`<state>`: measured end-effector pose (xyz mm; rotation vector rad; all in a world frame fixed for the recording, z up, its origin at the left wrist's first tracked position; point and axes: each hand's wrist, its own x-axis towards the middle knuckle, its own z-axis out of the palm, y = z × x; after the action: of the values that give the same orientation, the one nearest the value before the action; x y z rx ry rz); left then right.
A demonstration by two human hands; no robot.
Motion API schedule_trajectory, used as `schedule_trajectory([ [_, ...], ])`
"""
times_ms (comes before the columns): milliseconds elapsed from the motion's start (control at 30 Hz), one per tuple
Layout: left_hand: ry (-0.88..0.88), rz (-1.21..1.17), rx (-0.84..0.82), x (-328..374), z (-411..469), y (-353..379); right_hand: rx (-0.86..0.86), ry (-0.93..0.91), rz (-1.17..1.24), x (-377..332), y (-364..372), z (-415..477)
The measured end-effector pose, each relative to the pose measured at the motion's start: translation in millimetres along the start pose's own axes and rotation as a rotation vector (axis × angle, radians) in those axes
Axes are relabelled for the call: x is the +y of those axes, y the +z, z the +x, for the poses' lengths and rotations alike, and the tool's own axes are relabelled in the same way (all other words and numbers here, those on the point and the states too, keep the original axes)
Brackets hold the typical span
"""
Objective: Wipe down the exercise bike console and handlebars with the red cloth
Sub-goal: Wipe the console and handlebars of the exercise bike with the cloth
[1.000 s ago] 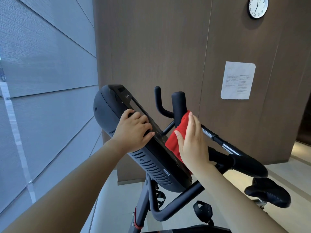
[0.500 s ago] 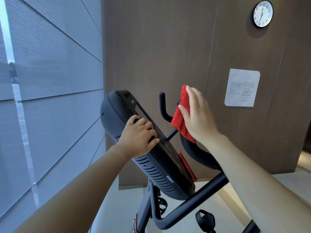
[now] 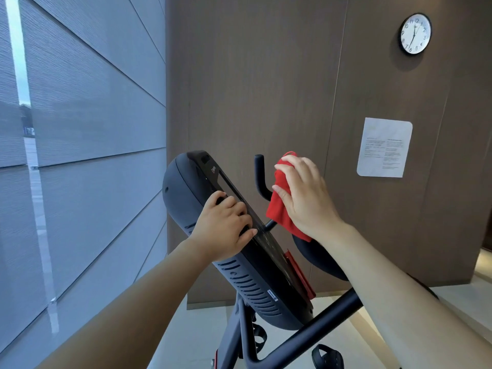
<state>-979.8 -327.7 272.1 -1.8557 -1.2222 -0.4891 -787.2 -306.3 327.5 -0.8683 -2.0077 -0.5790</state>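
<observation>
The black exercise bike console point(image 3: 191, 190) tilts across the middle of the view, its dark screen facing right. My left hand point(image 3: 225, 226) grips the console's upper edge, fingers curled over the screen. My right hand point(image 3: 303, 198) presses the red cloth point(image 3: 278, 209) around an upright black handlebar, which the cloth and hand hide. A second upright handlebar horn point(image 3: 259, 179) stands bare just left of the cloth. A padded black handlebar section point(image 3: 319, 262) curves below my right wrist.
A brown panelled wall point(image 3: 266, 89) stands close behind the bike, with a round clock point(image 3: 414, 33) and a paper notice point(image 3: 384, 147) on it. Grey blinds point(image 3: 80, 129) fill the left side. The bike frame tube point(image 3: 306, 339) and a pedal point(image 3: 327, 356) are below.
My right hand has slid the red cloth up the handlebar, from its lower part beside the console to near its top end. My left hand has kept its hold on the console.
</observation>
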Motion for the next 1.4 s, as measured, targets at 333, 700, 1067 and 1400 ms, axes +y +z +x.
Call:
schedule_trajectory([
  [333,0.011,-0.008,-0.002,0,0,-3,0.056,0.064,0.107,0,4,-13],
  [700,0.016,-0.008,0.008,-1,-1,-3,0.117,0.132,0.099,-2,18,-53],
  [1067,0.010,-0.005,-0.011,0,0,-3,-0.010,0.322,0.265,-7,12,-70],
  [1400,0.015,0.005,-0.011,1,-1,-5,-0.013,0.328,0.298,-4,4,-58],
])
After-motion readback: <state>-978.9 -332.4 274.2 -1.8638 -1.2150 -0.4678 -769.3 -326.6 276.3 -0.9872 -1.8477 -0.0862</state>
